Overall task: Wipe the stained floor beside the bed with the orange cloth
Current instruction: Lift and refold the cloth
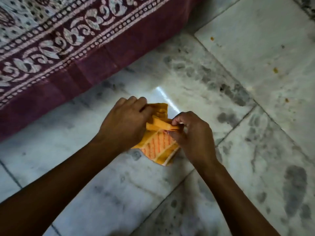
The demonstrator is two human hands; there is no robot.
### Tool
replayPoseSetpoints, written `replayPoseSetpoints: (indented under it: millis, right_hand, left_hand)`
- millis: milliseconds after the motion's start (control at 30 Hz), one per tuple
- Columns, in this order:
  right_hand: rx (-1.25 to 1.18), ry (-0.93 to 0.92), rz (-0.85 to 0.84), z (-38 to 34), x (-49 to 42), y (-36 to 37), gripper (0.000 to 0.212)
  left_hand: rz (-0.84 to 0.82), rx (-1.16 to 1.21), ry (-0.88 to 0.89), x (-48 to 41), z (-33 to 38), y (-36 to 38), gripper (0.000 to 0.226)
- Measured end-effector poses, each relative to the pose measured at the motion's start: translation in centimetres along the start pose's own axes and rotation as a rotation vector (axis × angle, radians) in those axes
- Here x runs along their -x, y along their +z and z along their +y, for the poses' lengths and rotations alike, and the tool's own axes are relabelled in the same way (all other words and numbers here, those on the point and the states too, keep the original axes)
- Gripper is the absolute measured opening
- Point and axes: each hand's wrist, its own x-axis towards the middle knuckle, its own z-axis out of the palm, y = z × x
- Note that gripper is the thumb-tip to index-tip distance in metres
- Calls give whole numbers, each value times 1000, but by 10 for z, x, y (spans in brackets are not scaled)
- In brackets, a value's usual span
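Plainly, little wiping would be achieved if the orange cloth were pressed down bunched as it is, and grime could merely be smeared across the pale floor, or dragged against the bed cover hanging at the left. The cloth is held above the tiles between both hands. It is gripped along its left side by the curled left hand; its folded upper edge is pinched by the right hand.

Small orange crumbs (scattered), bright light streak
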Motion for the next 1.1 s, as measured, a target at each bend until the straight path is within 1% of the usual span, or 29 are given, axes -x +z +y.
replayPoseSetpoints:
  millis: [67, 133, 167, 233, 333, 400, 500, 600, 667, 700, 767, 833, 867, 900, 967, 1000, 1067, 1100]
  right_hand:
    - [45, 29, -15, -12, 14, -14, 17]
    - [99, 29, -24, -30, 31, -33, 14]
    - [128, 29, -33, -39, 38, -42, 16]
    - [157, 62, -59, -65, 52, -74, 26]
    - [168, 60, -74, -108, 69, -137, 40]
    - [165, 26, -96, -143, 81, -188, 39]
    - [177, -20, -95, -192, 92, -264, 38]
    - [230, -26, -124, -264, 105, -360, 47]
    - [273, -75, -143, -307, 112, -409, 56]
    - [286, -101, -150, -335, 118, -441, 56]
    - [322, -111, -233, -382, 133, -492, 47]
    - [373, -138, -275, -417, 149, -526, 39]
    - [362, -142, -245, -430, 163, -543, 39]
    - [332, -146, -227, -438, 174, -554, 44]
    - [210, -139, -215, -447, 202, -575, 54]
    - [158, -126, -222, -449, 213, -583, 52]
    - [115, -50, -181, -453, 246, -603, 40]
    - [125, -16, -157, -452, 257, -610, 34]
  left_hand:
    - [7, 44, -8, 9, 8, -16, 14]
    - [-11, 84, -22, 20, 18, -43, 18]
    - [-18, 107, -17, 24, 22, -57, 21]
    - [-43, 158, 9, 29, 35, -98, 24]
    - [-50, 241, 19, 29, 58, -174, 23]
    - [-65, 298, 11, 27, 75, -235, 23]
    - [-32, 405, 29, 20, 98, -335, 23]
    - [-17, 525, 152, 17, 126, -461, 21]
    - [-81, 574, 260, 21, 142, -521, 19]
    - [-114, 589, 300, 23, 150, -557, 20]
    - [-157, 594, 328, 28, 161, -609, 21]
    - [-166, 559, 383, 31, 171, -649, 26]
    - [-171, 559, 411, 31, 179, -671, 29]
    - [-189, 564, 426, 31, 185, -689, 33]
    - [-192, 529, 523, 31, 205, -720, 40]
    - [-186, 499, 586, 31, 214, -730, 38]
    - [-188, 473, 722, 32, 241, -752, 24]
    - [-188, 468, 748, 31, 252, -761, 22]
